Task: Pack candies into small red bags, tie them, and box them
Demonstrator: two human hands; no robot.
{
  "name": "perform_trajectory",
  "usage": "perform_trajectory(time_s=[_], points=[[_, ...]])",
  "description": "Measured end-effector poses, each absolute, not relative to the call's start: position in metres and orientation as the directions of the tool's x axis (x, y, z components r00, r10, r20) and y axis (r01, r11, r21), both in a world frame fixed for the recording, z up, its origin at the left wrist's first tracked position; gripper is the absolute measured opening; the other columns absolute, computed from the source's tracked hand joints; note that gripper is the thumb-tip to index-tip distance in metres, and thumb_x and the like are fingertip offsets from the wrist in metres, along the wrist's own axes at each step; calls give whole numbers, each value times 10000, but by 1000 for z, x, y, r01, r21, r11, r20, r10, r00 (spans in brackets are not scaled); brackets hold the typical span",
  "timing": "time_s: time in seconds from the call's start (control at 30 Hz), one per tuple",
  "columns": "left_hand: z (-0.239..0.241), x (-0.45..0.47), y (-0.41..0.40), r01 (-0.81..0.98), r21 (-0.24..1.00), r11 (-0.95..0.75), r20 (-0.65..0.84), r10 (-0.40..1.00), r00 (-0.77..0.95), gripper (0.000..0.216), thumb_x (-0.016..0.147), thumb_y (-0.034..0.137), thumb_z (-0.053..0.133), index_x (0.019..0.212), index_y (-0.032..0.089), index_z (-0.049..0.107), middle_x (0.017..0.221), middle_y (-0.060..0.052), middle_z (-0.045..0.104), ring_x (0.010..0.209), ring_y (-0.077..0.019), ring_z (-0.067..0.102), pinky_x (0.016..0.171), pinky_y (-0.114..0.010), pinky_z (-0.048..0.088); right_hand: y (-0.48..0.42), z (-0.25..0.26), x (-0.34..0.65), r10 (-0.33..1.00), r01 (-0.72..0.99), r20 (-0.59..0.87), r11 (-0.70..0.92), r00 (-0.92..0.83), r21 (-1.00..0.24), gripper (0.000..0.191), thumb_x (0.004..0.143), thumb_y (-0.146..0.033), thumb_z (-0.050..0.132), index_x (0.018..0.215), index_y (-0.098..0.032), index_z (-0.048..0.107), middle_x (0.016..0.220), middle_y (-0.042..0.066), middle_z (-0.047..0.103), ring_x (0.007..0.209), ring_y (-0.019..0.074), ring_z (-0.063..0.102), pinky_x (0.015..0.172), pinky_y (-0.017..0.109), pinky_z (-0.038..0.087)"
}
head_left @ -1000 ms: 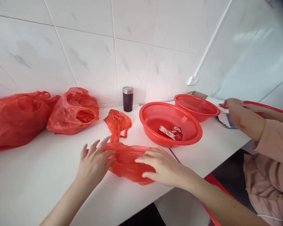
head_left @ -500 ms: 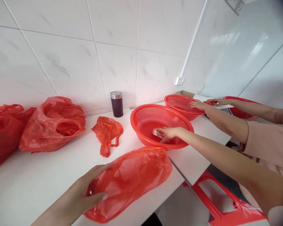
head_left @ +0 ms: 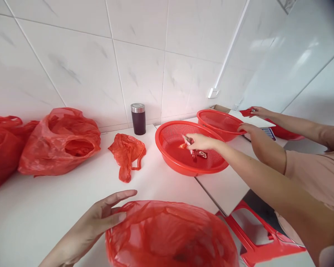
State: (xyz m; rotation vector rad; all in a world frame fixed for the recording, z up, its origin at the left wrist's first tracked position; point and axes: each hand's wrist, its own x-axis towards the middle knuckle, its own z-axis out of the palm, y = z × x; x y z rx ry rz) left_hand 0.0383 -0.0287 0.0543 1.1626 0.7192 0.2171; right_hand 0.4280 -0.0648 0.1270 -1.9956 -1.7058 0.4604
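Observation:
My left hand (head_left: 93, 222) is at the left edge of a red plastic bag (head_left: 169, 233) at the front of the table. Its thumb lies at the rim, other fingers are partly hidden by the film, and the index finger sticks out. The bag's mouth gapes wide; its bottom runs out of view. Inside a red plastic colander (head_left: 172, 163), my right hand (head_left: 202, 142) pinches small wrapped packets (head_left: 187, 141), white and reddish. Below the fingers, a few more packets (head_left: 202, 154) with dark red print lie in the colander.
A crumpled red bag (head_left: 128, 152) lies left of the colander, near a dark tumbler (head_left: 138, 120). Full-looking red bags (head_left: 58, 144) stand at the left. Beside me a co-worker's hand (head_left: 247, 128) touches a second colander (head_left: 219, 124). A red stool (head_left: 256, 244) is below the table.
My right hand has lifted slightly with packets in its fingers, uncovering others. The bag has come nearer to me and its mouth is wider. A co-worker's hand has raised a red packet.

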Motion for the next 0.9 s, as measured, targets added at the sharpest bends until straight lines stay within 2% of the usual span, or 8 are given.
perform_trajectory(time_s=[0.07,0.2,0.3,0.4,0.5,0.6,0.8,0.9], points=[[49,38,-25,294,905,309,-413,470,780,489,781,426,686,1241,287,596,1067,-58,722,973,-263,669,857,-366,516,-60,142,419,991,776,27,-87,133,-624,93,777,-125,595,800,-166,515,722,-41,598,628,86,617,579,179,478],[42,37,-26,352,909,223,-414,384,825,204,803,373,679,915,204,708,832,-18,712,730,-163,649,661,-232,502,-70,164,371,999,588,54,40,5,-808,194,799,-234,626,959,-188,527,846,-23,596,788,115,638,721,242,516],[40,41,-29,197,877,438,-387,401,830,114,778,273,720,833,174,709,750,-10,696,630,-116,629,587,-184,485,-88,168,323,982,495,-54,44,-182,-868,214,792,-277,646,964,-202,542,804,-28,593,741,115,618,702,256,510],[37,46,-31,-110,754,647,-342,530,776,273,750,186,735,1019,224,699,896,-21,740,732,-150,691,686,-233,545,-102,156,280,936,470,-91,86,-341,-878,162,791,-242,633,912,-209,531,764,-40,549,683,94,558,648,229,481],[36,48,-31,-252,700,668,-275,578,768,487,780,130,679,1245,252,601,1087,-59,722,901,-205,704,810,-300,560,-109,122,248,953,584,36,214,-301,-783,143,770,-131,582,877,-206,524,832,-26,514,685,82,501,652,221,450],[37,44,-29,-315,723,615,-200,623,756,599,814,116,624,1378,256,481,1132,-81,703,863,-192,712,775,-287,578,-113,83,228,968,708,107,239,-227,-665,195,755,-96,568,922,-194,543,966,21,524,765,103,521,695,242,451],[56,24,-22,-443,740,506,-87,725,683,640,772,51,593,1382,205,477,1101,-70,714,656,-108,699,634,-174,582,-111,72,228,942,858,-187,158,-280,-489,372,845,-303,611,1183,-169,533,1109,124,600,936,231,609,748,341,479],[67,12,-21,-529,702,477,-15,752,659,676,727,-8,572,1374,166,481,836,-8,747,552,-75,674,546,-110,557,-105,89,243,927,924,-239,203,-288,-325,400,857,-239,569,1248,-162,534,1102,139,638,958,267,626,732,356,476]])
